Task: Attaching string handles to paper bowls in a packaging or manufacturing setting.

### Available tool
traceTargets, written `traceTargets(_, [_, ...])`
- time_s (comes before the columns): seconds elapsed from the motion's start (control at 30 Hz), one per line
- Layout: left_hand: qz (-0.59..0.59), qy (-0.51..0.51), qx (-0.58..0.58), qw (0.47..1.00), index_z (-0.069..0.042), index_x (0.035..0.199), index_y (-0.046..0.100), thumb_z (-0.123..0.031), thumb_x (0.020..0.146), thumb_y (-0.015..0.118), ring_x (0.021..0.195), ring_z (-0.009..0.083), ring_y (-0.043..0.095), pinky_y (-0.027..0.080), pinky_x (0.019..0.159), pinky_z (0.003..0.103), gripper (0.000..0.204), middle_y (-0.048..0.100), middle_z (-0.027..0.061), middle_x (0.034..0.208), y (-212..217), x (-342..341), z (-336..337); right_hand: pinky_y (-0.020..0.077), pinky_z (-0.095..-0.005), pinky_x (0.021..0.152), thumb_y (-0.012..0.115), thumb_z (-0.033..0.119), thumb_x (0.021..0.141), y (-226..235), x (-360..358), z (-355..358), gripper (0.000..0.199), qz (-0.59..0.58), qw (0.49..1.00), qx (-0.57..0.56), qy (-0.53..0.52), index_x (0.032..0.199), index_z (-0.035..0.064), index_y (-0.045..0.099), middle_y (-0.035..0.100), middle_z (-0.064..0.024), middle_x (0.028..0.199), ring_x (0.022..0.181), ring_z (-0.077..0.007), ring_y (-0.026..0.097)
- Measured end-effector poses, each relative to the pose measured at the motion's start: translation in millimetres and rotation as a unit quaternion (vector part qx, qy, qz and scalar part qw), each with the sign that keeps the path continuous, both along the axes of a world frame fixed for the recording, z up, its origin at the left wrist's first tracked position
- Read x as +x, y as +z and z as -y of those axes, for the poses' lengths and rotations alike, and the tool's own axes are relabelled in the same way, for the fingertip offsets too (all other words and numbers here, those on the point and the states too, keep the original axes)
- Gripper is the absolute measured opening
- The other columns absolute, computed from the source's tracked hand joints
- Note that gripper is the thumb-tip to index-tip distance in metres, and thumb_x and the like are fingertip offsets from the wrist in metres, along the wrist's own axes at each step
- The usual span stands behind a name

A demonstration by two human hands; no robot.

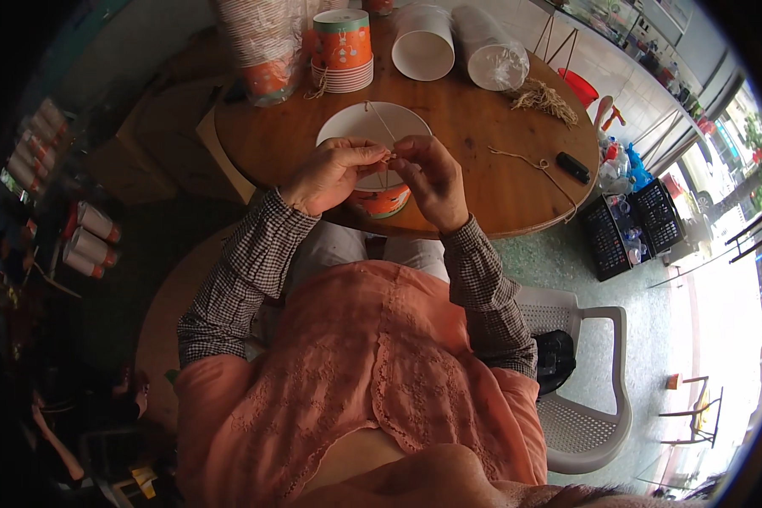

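Left to right over the round brown wooden table [474, 190]. Far-left edge: tall stack of orange-printed paper tubs in clear plastic [267, 51]. Next, near the far edge, an orange-and-green printed paper tub [343, 46] on a nest of rims.

Left hand [326, 176]: above the near edge, thumb and fingers closed in a pinch on a thin tan twisted cord [381, 120]. Below, at the near edge: orange-printed paper tub with white inside [337, 125], open top, cord running from its far rim up to the fingers.

Right hand [436, 179]: fingertips pinching the same bit, nearly touching the left's; exact knot or loop too small to tell.

Cord probably light, limp, easily frayed: best pinched close to its end. Tub likely light, stiff-walled but dentable: hold by the rim.

Far edge: white paper tub stack [422, 52], then plastic-wrapped white stack [493, 66]. Right edge: tan cord bundle [546, 102], loose knotted tan cord [543, 165], small black oblong object [573, 167].
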State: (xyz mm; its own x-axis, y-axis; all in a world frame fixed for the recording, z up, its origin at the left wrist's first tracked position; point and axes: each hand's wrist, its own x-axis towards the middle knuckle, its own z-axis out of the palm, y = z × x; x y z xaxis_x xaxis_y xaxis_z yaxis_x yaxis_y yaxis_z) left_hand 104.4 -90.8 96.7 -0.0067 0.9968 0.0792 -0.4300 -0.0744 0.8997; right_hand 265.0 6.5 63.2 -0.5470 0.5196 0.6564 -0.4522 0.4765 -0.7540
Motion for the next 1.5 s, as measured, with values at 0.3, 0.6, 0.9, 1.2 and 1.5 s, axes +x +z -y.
traceTargets(0.3, [-0.016,0.017,0.020,1.000,0.004,0.102,0.064,-0.011,0.091,0.059,0.096,0.0161,0.061,0.044,0.093,0.029,0.019,0.066,0.0098,0.098,-3.7,4.6,-2.7,0.0495,-0.0246,0.072,0.066,0.001,0.084,5.4,1.9,6.2,0.013,0.001,0.998,0.029,-0.048,0.097,0.0013,0.066,0.067,-0.0035,0.086,0.077,-0.0090,0.061])
traceTargets(0.6, [-0.186,0.113,0.055,0.975,0.003,0.100,0.063,-0.005,0.089,0.057,0.091,0.0100,0.058,0.045,0.088,0.024,0.015,0.064,0.0045,0.097,0.0,19.9,5.3,0.0513,-0.0232,0.069,0.060,0.000,0.086,8.1,2.9,7.2,0.006,0.002,0.998,-0.043,-0.039,0.092,-0.0013,0.061,0.066,-0.0037,0.082,0.075,-0.0099,0.064])
traceTargets(0.9, [-0.473,0.331,0.286,0.765,-0.004,0.085,0.059,-0.001,0.077,0.063,0.088,0.0196,0.057,0.045,0.080,0.032,0.010,0.058,0.0060,0.090,-13.2,24.6,2.5,0.0513,-0.0239,0.069,0.059,0.000,0.086,6.9,7.3,1.2,0.004,0.024,0.998,-0.001,-0.051,0.090,0.0000,0.059,0.064,-0.0040,0.083,0.076,-0.0103,0.064])
traceTargets(1.2, [-0.599,0.328,0.335,0.649,-0.004,0.084,0.056,0.001,0.072,0.063,0.091,0.0265,0.054,0.042,0.083,0.035,0.015,0.055,0.0081,0.094,-30.2,37.0,10.2,0.0522,-0.0286,0.061,0.054,0.000,0.088,5.0,3.8,6.0,0.004,0.059,0.974,0.106,-0.191,0.091,0.0022,0.055,0.062,-0.0094,0.079,0.070,-0.0182,0.066])
traceTargets(1.5, [-0.359,0.256,0.188,0.878,0.001,0.100,0.061,-0.013,0.087,0.062,0.092,0.0153,0.060,0.047,0.083,0.030,0.019,0.065,0.0091,0.094,-14.3,23.6,-1.8,0.0512,-0.0326,0.063,0.054,0.003,0.089,9.7,4.1,5.3,0.006,0.034,0.975,0.137,-0.174,0.094,0.0042,0.056,0.062,-0.0124,0.082,0.071,-0.0273,0.064])
